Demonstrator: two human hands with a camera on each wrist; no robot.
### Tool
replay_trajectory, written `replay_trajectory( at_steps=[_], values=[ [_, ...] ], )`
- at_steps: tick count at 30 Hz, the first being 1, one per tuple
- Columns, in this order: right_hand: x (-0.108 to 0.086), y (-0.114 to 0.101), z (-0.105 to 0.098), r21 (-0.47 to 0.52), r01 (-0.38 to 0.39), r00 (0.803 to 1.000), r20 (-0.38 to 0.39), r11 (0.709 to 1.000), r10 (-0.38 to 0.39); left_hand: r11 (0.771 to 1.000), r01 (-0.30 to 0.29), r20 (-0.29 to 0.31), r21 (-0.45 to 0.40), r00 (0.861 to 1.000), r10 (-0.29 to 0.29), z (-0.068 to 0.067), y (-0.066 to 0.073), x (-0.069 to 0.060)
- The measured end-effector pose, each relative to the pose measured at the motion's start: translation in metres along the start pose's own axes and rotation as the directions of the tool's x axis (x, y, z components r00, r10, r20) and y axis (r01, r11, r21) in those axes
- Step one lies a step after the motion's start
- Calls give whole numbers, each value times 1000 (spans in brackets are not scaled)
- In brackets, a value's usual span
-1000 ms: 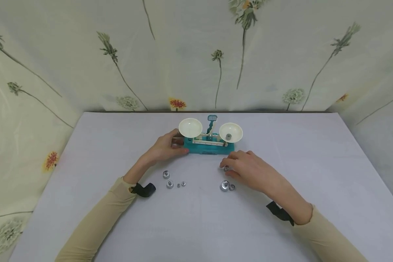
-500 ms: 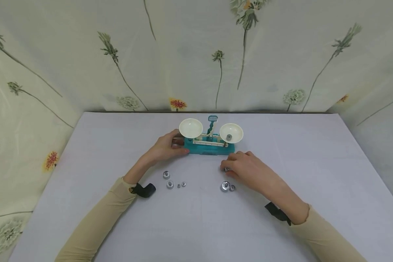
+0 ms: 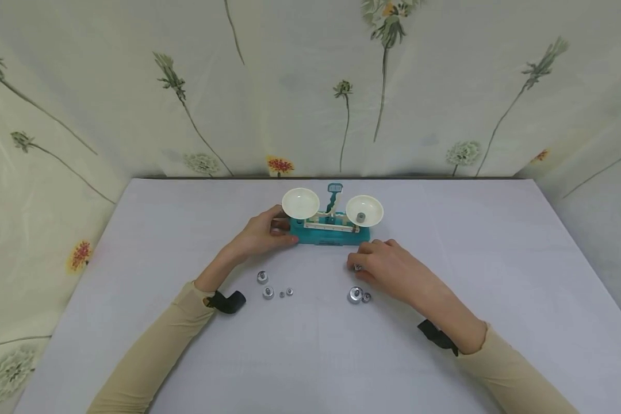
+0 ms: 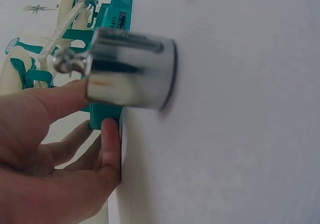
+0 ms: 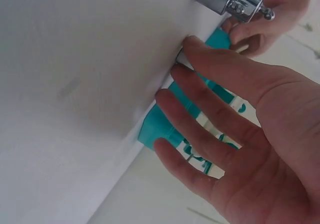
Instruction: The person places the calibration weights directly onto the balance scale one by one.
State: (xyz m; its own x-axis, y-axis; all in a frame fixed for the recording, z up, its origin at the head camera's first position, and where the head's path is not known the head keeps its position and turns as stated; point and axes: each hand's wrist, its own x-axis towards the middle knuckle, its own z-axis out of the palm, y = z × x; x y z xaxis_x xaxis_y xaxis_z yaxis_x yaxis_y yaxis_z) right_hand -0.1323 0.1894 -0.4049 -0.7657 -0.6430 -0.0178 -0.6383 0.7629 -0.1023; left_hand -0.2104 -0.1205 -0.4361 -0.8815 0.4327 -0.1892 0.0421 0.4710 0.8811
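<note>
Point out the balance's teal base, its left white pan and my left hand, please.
Teal base (image 3: 329,236): head view, the middle of its front part.
Left white pan (image 3: 301,203): head view, the middle of its bowl.
Left hand (image 3: 259,236): head view, the middle of the hand.

The scale (image 3: 330,236) is blue-green, with two round white pans. It stands upright near the back of the worktop (image 3: 310,356), and the left fingers (image 4: 111,139) hold its left end. The right pan (image 3: 370,204) has a little silver weight (image 3: 360,217) in it and sits lower than the left pan (image 3: 301,203). Another small, shiny weight (image 3: 357,268) is pinched in the right fingers (image 5: 192,86), near the scale's front right corner, partly hidden.
</note>
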Motion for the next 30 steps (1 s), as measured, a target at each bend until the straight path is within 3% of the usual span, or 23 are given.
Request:
replay_trajectory(
  at_steps=[14, 30],
  values=[
    [0, 1, -4, -27, -2, 1000, 8, 1000, 2, 1000, -5, 1, 22, 1000, 5, 0, -2, 1],
    [1, -6, -24, -25, 6, 999, -44, 1000, -7, 999, -8, -5, 35, 1000, 9, 0, -2, 1]
  ],
)
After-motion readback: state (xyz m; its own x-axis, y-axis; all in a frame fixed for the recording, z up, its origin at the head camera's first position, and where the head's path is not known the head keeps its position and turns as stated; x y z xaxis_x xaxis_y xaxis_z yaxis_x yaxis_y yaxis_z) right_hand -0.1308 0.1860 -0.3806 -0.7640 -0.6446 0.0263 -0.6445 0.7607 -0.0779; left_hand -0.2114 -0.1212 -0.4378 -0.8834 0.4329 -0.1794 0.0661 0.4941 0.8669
